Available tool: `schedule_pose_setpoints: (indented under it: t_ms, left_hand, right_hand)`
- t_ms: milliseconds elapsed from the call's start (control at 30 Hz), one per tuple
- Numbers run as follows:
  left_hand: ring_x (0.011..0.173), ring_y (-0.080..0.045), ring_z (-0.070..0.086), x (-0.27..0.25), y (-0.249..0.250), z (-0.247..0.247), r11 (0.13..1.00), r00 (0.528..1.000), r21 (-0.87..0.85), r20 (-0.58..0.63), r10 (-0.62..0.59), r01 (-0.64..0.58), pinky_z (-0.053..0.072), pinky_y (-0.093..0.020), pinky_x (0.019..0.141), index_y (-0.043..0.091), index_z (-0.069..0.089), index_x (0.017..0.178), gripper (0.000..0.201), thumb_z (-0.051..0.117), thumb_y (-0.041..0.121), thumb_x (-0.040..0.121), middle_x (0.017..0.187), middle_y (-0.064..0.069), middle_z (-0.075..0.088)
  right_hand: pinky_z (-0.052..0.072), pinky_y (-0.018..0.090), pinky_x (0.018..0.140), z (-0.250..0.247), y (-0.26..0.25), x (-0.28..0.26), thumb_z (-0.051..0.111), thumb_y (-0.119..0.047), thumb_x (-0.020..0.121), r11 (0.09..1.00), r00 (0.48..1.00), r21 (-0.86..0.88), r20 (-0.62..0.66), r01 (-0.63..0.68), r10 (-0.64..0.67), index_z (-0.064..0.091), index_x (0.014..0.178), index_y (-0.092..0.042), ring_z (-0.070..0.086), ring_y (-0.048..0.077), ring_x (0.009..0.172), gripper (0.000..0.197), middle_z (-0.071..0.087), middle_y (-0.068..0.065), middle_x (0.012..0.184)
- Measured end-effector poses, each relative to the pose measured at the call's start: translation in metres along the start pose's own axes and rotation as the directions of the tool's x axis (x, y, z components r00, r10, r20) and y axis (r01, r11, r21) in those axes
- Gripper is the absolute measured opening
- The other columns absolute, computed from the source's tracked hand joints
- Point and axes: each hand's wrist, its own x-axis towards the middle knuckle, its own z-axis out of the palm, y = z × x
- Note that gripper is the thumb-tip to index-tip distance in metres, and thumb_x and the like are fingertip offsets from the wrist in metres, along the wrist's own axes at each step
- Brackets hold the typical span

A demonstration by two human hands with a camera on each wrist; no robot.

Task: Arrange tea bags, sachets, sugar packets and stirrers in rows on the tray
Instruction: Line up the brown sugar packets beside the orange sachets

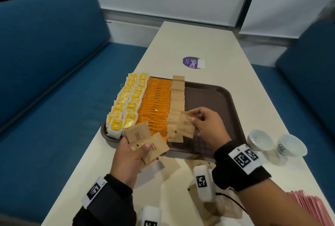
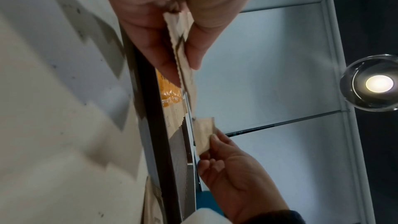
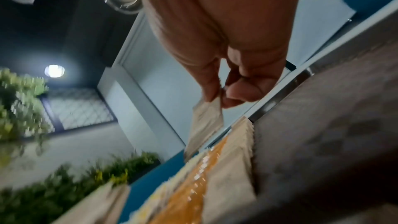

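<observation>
A brown tray (image 1: 213, 95) on the table carries two rows of yellow-tagged tea bags (image 1: 126, 102), a row of orange coffee sachets (image 1: 155, 102) and a row of brown sugar packets (image 1: 176, 102). My left hand (image 1: 130, 155) grips a small stack of brown sugar packets (image 1: 145, 138) at the tray's near left edge; the left wrist view shows the stack (image 2: 183, 54) pinched edge-on. My right hand (image 1: 208, 126) pinches a single sugar packet (image 1: 186, 124) above the near end of the sugar row, the same packet (image 3: 206, 122) hanging from its fingertips in the right wrist view.
Loose sugar packets (image 1: 195, 162) lie on the table before the tray. Two white cups (image 1: 261, 139) stand to the right, pink stirrers (image 1: 308, 205) at the near right corner. A purple sticker (image 1: 192, 62) lies beyond the tray. Blue benches (image 1: 45, 80) flank the table.
</observation>
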Motion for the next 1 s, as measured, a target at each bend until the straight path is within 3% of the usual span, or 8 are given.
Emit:
schedule_pose_setpoints:
  t_ms: [67, 100, 267, 467, 700, 833, 933, 1000]
  left_hand:
    - [0.106, -0.031, 0.062, 0.0, 0.001, 0.0, 1.0, 1.0, -0.001, 0.0, -0.004, 0.004, 0.052, -0.047, 0.081, 0.021, 0.051, 0.118, 0.041, 0.059, -0.002, 0.086, 0.115, -0.009, 0.064]
    - [0.106, -0.031, 0.062, 0.001, 0.001, 0.0, 1.0, 1.0, -0.002, 0.001, -0.007, 0.007, 0.053, -0.044, 0.077, 0.02, 0.05, 0.121, 0.042, 0.059, -0.002, 0.086, 0.115, -0.009, 0.064]
    - [0.105, -0.03, 0.062, 0.004, 0.0, 0.0, 1.0, 1.0, -0.005, 0.01, -0.005, 0.005, 0.053, -0.042, 0.079, 0.018, 0.049, 0.124, 0.045, 0.06, -0.001, 0.085, 0.116, -0.009, 0.064]
    - [0.102, -0.029, 0.063, 0.007, -0.006, -0.001, 0.999, 1.0, 0.03, 0.013, -0.022, 0.021, 0.048, -0.055, 0.089, 0.023, 0.052, 0.116, 0.038, 0.061, 0.002, 0.085, 0.112, -0.008, 0.065]
    - [0.104, -0.03, 0.063, 0.006, -0.007, 0.004, 1.0, 0.999, 0.003, 0.03, -0.022, 0.022, 0.053, -0.042, 0.076, 0.017, 0.051, 0.12, 0.043, 0.062, -0.001, 0.083, 0.115, -0.012, 0.064]
    - [0.104, -0.033, 0.062, 0.002, -0.004, 0.006, 1.0, 1.0, 0.009, 0.024, 0.003, -0.004, 0.054, -0.044, 0.076, 0.017, 0.053, 0.116, 0.042, 0.063, -0.002, 0.08, 0.114, -0.014, 0.065]
    - [0.103, -0.035, 0.063, -0.001, -0.003, 0.007, 0.999, 0.999, 0.007, 0.036, 0.04, -0.04, 0.055, -0.042, 0.07, 0.014, 0.054, 0.118, 0.047, 0.068, -0.002, 0.077, 0.111, -0.015, 0.066]
    - [0.103, -0.036, 0.063, -0.005, -0.003, 0.011, 0.998, 0.997, 0.014, 0.051, 0.063, -0.064, 0.055, -0.042, 0.073, 0.012, 0.054, 0.119, 0.058, 0.077, 0.001, 0.067, 0.11, -0.015, 0.067]
  right_hand:
    - [0.054, 0.03, 0.085, 0.008, 0.006, 0.004, 0.055, -0.011, 0.093, 0.995, 0.996, -0.095, 0.087, 0.0, 0.008, 0.059, 0.094, -0.031, 0.06, 0.013, 0.102, 0.02, 0.062, -0.003, 0.109]
    - [0.052, 0.032, 0.089, 0.012, 0.007, 0.004, 0.055, -0.011, 0.092, 0.994, 0.993, -0.108, 0.114, -0.009, 0.021, 0.059, 0.094, -0.03, 0.059, 0.014, 0.105, 0.02, 0.061, -0.002, 0.11]
    - [0.05, 0.031, 0.091, 0.027, 0.012, 0.014, 0.061, -0.009, 0.089, 0.978, 0.994, -0.204, 0.097, -0.038, 0.059, 0.062, 0.104, -0.022, 0.056, 0.016, 0.105, 0.019, 0.06, 0.002, 0.115]
    - [0.047, 0.026, 0.083, 0.034, 0.019, 0.024, 0.071, -0.009, 0.081, 0.958, 0.993, -0.271, 0.05, -0.089, 0.106, 0.06, 0.101, -0.018, 0.054, 0.015, 0.099, 0.024, 0.057, 0.001, 0.109]
    - [0.045, 0.021, 0.075, 0.036, 0.018, 0.027, 0.072, -0.011, 0.081, 0.964, 0.992, -0.238, -0.002, -0.122, 0.125, 0.056, 0.1, -0.017, 0.053, 0.014, 0.094, 0.026, 0.055, 0.0, 0.105]
    - [0.05, 0.021, 0.072, 0.023, 0.006, 0.014, 0.07, -0.018, 0.083, 0.985, 0.996, -0.148, 0.002, -0.092, 0.094, 0.054, 0.101, -0.02, 0.059, 0.014, 0.094, 0.025, 0.057, -0.002, 0.103]
    - [0.046, 0.015, 0.062, 0.009, -0.007, -0.011, 0.072, -0.028, 0.081, 0.993, 0.996, -0.116, 0.086, -0.021, 0.031, 0.059, 0.095, -0.019, 0.057, 0.008, 0.08, 0.021, 0.061, -0.004, 0.091]
    - [0.045, 0.013, 0.055, 0.004, -0.012, -0.032, 0.075, -0.031, 0.077, 0.996, 0.975, -0.068, 0.211, -0.053, 0.067, 0.062, 0.091, -0.015, 0.057, 0.002, 0.066, 0.025, 0.065, -0.004, 0.084]
